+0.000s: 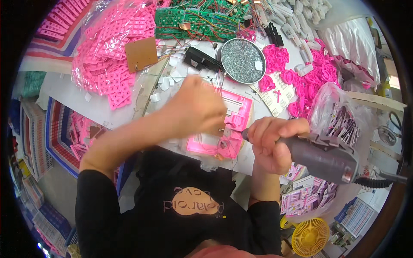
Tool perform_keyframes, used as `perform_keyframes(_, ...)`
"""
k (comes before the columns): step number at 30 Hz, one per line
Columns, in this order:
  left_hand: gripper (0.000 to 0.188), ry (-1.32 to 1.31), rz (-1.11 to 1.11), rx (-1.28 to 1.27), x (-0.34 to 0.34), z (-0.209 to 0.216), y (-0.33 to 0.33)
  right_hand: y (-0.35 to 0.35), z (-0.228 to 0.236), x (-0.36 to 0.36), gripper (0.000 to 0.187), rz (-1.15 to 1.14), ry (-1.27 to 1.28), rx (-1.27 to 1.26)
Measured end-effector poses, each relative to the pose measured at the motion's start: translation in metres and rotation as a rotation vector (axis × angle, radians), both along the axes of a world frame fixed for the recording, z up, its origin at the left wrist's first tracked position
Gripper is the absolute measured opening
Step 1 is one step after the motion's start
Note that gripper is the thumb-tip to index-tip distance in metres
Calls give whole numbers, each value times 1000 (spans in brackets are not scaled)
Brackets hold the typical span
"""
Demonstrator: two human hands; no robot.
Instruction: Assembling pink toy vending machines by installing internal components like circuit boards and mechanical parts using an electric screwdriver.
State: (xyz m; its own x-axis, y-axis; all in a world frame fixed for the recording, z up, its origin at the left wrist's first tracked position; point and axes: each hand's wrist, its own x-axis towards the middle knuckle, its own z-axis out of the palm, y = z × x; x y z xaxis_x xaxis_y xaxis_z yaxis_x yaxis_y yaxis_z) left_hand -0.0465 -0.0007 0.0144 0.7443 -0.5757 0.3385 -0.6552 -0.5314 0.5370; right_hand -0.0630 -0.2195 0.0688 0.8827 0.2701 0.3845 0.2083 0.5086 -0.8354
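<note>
Pink casing: The tray-like plastic shell (235, 142) lies on the white worktop (92, 102) just in front of the worker, its inside facing up, with loose thin wires and a small brown board (219, 128) in it, partly hidden by the left arm.
Right grip: The hand (277, 144) is wrapped firmly around a grey power screwdriver (320, 157), the nose pointing left toward the shell's right edge; whether the bit touches plastic cannot be told.
Left grip: The fist (198, 107), blurred, is curled above the shell; whether anything is pinched inside cannot be told.
Screw dish: A round metal dish (244, 83) full of small silvery screws (241, 60) stands just beyond the shell, beside a black plastic module (201, 59).
Fastening at the shell: Screw-driving appears to be the step in hand, judging by the levelled tool and nearby screws.
Screwdriver's next call: The move seems to need the small board held flat, wires clear and the bit square to a screw.
Around the worktop: Green circuit boards (193, 24), bagged pink keypad plates (116, 49) and pink rings (275, 58) crowd the far side.
</note>
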Motion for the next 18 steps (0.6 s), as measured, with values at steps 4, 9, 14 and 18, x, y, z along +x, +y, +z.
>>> perform_keyframes(4, 14, 103, 61, -218, -49, -11, 1, 9, 9, -4, 30, 151, -58, 32)
perform_keyframes(9, 17, 126, 130, -304, -57, -10, 1, 18, 10, -6, 30, 242, -40, 13)
perform_keyframes(14, 19, 67, 125, -269, -55, -13, 2, 23, 4, -11, 28, 208, -25, -26)
perform_keyframes(18, 18, -35, 132, -296, -59, -17, -1, 26, 0, -13, 27, 216, -9, -28)
